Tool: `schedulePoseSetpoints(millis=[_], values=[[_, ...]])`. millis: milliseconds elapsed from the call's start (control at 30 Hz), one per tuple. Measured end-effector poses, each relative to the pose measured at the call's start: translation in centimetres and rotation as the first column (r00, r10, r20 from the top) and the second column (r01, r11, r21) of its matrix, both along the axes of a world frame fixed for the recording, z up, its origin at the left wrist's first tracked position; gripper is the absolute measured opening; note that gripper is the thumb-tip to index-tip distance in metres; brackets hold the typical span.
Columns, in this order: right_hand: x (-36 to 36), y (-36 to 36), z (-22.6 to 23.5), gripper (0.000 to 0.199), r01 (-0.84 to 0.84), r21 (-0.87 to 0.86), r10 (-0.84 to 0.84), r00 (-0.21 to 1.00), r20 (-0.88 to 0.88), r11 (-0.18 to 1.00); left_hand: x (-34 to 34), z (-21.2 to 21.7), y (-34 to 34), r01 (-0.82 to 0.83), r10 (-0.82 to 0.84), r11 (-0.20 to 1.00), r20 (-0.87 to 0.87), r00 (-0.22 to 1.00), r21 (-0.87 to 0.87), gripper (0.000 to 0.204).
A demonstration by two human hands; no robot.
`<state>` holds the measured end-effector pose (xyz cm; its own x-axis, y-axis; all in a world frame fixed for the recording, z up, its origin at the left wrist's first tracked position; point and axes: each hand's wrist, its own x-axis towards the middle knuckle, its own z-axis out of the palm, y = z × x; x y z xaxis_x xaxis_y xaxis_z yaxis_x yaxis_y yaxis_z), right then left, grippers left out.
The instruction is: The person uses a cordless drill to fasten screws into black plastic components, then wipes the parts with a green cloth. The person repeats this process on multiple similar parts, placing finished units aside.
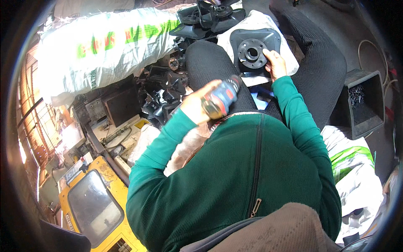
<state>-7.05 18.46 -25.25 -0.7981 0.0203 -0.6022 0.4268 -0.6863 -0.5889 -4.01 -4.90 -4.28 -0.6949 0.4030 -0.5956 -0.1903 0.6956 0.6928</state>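
Cluttered workshop floor surrounds a person who sits low, legs in dark trousers stretched forward, a green zip sweater filling the lower middle of the view. Across the lap lies a white cloth [285, 56], and on it rests a black plastic housing [254, 50], roughly square with a round flanged hub and a central hole facing up.

The right hand [275, 63] lies against the right edge of that hub, fingers curled onto the flange and pressing it down against the cloth; it grips the part rather than lying flat. The left hand [197, 105] is raised over the left knee and is closed around a blue and red cordless driver [222, 97], whose nose points up and right toward the housing but stays apart from it.

Beyond the left knee a heap of similar black plastic parts [166, 94] sits on the floor, and more of them [210, 19] are stacked at the top of the view. A large white woven sack [109, 48] with green print lies to the left. On the right stands a dark open box [364, 103] with a small cluster of screws [356, 93] inside. At lower left is a yellow machine [94, 206] with a dark window.
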Motion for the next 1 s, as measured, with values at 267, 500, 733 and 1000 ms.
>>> schedulePoseSetpoints(millis=[267, 500, 733, 1000], values=[[-1.4, 0.6, 0.8, 0.031, -0.06, 0.108, 0.057, 0.998, 0.036, 0.992, 5.2, -3.1, -0.3, 0.336, -0.388, 0.872, -0.087, 0.917, -0.356, 0.082], [-1.7, 1.3, 0.0, 0.027, -0.118, 0.144, 0.109, 0.992, 0.069, 0.982, 2.0, -0.2, 0.4, 0.628, -0.743, 0.611, -0.074, 0.666, -0.481, 0.085], [-1.8, 0.9, 0.8, 0.029, -0.131, 0.087, 0.122, 0.988, 0.095, 0.988, -9.9, -7.2, 5.9, 0.398, -0.444, 0.883, -0.724, 0.529, -0.251, 0.106], [-2.0, 1.0, 0.3, 0.029, -0.064, 0.111, 0.055, 0.995, 0.081, 0.992, -9.8, -13.2, 10.5, 0.282, -0.422, 0.905, -0.588, 0.69, -0.318, 0.094]])
